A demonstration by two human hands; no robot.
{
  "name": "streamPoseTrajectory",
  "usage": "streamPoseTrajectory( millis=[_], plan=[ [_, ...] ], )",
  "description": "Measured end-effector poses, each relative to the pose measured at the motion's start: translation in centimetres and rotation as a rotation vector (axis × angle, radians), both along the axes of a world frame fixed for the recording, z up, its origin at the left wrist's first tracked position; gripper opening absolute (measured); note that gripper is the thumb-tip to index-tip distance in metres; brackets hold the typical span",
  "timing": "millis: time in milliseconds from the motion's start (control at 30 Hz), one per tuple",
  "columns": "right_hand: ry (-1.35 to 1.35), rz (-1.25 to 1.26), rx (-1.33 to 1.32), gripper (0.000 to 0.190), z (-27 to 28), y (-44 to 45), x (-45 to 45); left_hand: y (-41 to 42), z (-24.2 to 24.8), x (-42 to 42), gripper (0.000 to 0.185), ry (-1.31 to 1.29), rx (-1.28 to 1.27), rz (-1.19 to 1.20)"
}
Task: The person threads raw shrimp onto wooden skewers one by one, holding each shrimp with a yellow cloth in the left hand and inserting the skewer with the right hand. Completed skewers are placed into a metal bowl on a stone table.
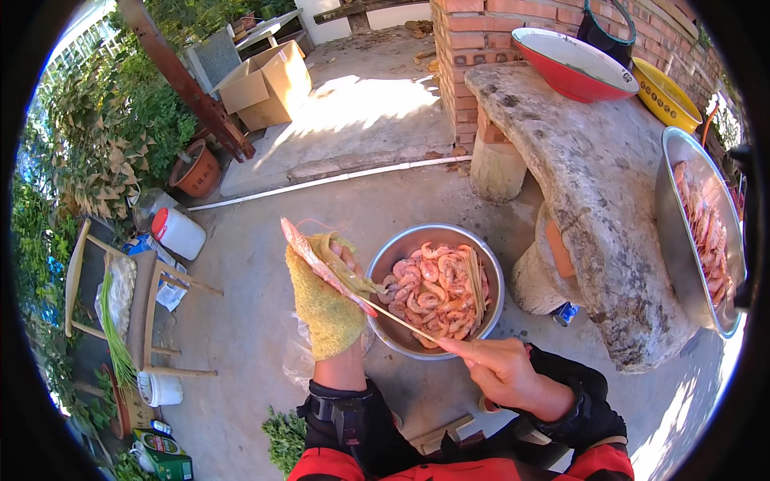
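A yellow cloth point(322, 300) wraps my left hand point(343, 258), which holds a shrimp point(319, 261) stretched out straight on it. A thin wooden skewer point(403, 321) runs into the tail end of this shrimp. My right hand point(502, 370) grips the skewer's other end, index finger laid along it. Beyond my hands, a round metal bowl point(376, 258) on the ground holds many shrimp point(433, 282), with a bundle of wooden skewers point(475, 279) lying at their right side. Most of my left fingers are hidden by the cloth.
At right, a stone slab table point(559, 156) bears a metal basin point(680, 240) of skewered shrimp, a red basin point(565, 75) and a yellow basin point(671, 99). A wooden chair point(144, 306) with green onions stands left. A cardboard box point(267, 87) lies farther off. A plastic bag lies beside the bowl.
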State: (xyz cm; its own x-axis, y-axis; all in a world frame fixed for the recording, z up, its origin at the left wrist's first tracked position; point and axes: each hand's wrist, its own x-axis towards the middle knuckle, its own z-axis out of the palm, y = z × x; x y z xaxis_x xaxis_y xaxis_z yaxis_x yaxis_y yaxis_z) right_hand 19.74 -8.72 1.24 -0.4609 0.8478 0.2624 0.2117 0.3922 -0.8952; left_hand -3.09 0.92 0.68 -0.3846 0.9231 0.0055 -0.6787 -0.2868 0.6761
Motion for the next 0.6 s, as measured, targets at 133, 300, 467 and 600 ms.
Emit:
streamPoseTrajectory(
  millis=[133,300,467,600],
  plan=[
    [0.025,-0.005,0.042,0.050,-0.5,0.0,-0.2,0.1,-0.1,0.0,0.035,0.013,0.033,-0.032],
    [0.035,0.004,0.015,0.051,-1.1,0.0,-0.3,0.0,0.3,0.4,0.035,0.010,-0.010,0.014],
    [0.032,-0.021,0.030,0.051,-1.0,-0.1,-0.3,0.2,0.2,0.4,0.036,0.007,-0.033,0.033],
    [0.019,-0.014,0.017,0.050,-1.4,-0.3,-0.2,-0.1,0.5,0.9,0.036,-0.013,-0.058,0.051]
  ],
)
